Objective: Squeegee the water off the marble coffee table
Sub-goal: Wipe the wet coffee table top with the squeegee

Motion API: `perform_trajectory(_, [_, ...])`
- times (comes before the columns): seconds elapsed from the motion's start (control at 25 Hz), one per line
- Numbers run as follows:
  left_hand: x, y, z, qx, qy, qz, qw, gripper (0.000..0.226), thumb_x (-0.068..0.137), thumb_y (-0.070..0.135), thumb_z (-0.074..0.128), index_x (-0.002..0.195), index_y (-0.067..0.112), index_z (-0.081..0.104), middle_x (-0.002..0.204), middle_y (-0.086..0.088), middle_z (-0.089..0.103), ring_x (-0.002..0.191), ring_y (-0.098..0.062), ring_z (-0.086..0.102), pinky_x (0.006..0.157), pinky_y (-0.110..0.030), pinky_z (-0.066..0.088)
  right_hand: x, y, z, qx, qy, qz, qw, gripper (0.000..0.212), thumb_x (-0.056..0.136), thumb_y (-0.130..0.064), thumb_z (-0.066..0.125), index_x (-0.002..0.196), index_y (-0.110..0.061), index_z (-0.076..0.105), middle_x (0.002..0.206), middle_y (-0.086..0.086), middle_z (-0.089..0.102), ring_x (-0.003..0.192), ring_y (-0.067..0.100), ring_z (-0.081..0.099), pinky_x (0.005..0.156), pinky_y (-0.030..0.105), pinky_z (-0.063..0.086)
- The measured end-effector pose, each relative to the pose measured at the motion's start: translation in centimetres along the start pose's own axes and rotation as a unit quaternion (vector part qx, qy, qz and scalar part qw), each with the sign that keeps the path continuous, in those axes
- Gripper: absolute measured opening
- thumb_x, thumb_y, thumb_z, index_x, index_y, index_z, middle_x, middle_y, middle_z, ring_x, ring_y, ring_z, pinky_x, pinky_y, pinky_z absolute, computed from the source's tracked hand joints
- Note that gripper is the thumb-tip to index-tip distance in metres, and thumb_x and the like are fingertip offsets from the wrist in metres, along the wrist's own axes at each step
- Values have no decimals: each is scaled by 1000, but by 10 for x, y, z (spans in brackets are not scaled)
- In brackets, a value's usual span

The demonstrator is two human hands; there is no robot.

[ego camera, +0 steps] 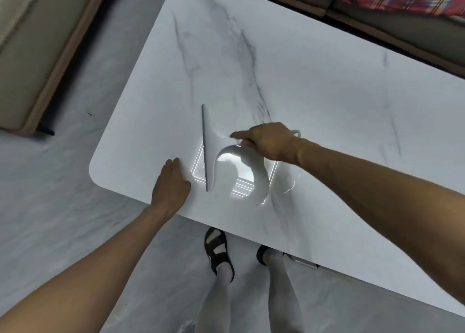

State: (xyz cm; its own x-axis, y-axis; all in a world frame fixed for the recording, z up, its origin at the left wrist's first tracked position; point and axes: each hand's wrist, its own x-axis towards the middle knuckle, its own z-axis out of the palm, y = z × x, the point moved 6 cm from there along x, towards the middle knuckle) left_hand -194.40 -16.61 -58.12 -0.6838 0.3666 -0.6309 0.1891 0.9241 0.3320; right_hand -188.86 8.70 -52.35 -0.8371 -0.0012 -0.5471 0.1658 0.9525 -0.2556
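Right hand (266, 141) hides the squeegee (210, 151) handle, grip clamped round it. Left hand (171, 184) rests on the desk (327, 93), grip apart. Glare blurs the water (289, 185). Sofa (25, 43) cut off upper left.

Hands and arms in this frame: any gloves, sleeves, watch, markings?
The left hand and right hand are bare, with no gloves and no rings that I can make out. The left forearm and right forearm are bare to the frame edge: no sleeves, watch, bands or markings in view.
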Motion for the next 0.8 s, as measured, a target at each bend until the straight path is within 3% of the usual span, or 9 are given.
perform_trajectory(0.08, [1, 12, 4, 12, -3, 31, 999, 67, 94, 13, 47, 153, 9, 15, 161, -10, 14, 147, -25, 19, 117, -37, 22, -19, 41, 1, 40, 21, 71, 996, 39, 100, -42, 30, 137, -48, 41, 124, -3, 64, 110, 26, 59, 85, 37, 46])
perform_trajectory(0.24, [-1, 46, 14, 58, -14, 91, 994, 58, 90, 10, 50, 143, 5, 28, 151, -16, 27, 137, -31, 30, 107, -39, 34, -106, 124, 26, 104, 64, 249, 961, 39, 101, -44, 28, 137, -45, 42, 126, -2, 65, 107, 29, 59, 80, 35, 46])
perform_trajectory(0.44, [2, 63, 34, 167, -103, 66, 978, 72, 92, 18, 48, 151, 6, 9, 160, -21, -1, 146, -44, 1, 112, -46, 34, -207, 160, 35, 83, 75, 343, 933, 42, 98, -56, 27, 133, -45, 47, 121, -3, 67, 101, 29, 62, 71, 33, 40])
perform_trajectory(0.52, [3, 67, 34, 163, -99, 58, 980, 69, 90, 15, 49, 149, 5, 14, 158, -23, 5, 145, -46, 5, 107, -47, 38, -200, 133, 34, 106, 98, 307, 941, 39, 98, -53, 32, 134, -48, 46, 126, -6, 65, 110, 28, 61, 77, 34, 44])
perform_trajectory(0.6, [2, 69, 30, 150, -74, 62, 984, 62, 89, 13, 50, 144, 4, 23, 153, -23, 19, 140, -44, 20, 102, -47, 41, -170, 80, 45, 125, 82, 212, 966, 38, 99, -47, 36, 136, -48, 43, 130, -7, 63, 116, 27, 58, 87, 36, 46])
perform_trajectory(0.72, [-8, 69, 28, 120, -15, 82, 989, 49, 85, 4, 48, 133, 4, 36, 131, -18, 44, 118, -35, 43, 91, -43, 44, -127, -6, 81, 105, 18, 54, 993, 39, 101, -42, 33, 139, -48, 39, 118, -4, 65, 107, 25, 61, 78, 34, 44])
perform_trajectory(0.8, [-19, 67, 32, 92, 14, 82, 992, 48, 84, -3, 43, 131, 3, 39, 124, -16, 48, 113, -33, 47, 90, -42, 45, -120, -24, 99, 93, -2, 17, 995, 40, 101, -40, 33, 140, -47, 38, 108, -1, 65, 99, 25, 62, 71, 33, 42])
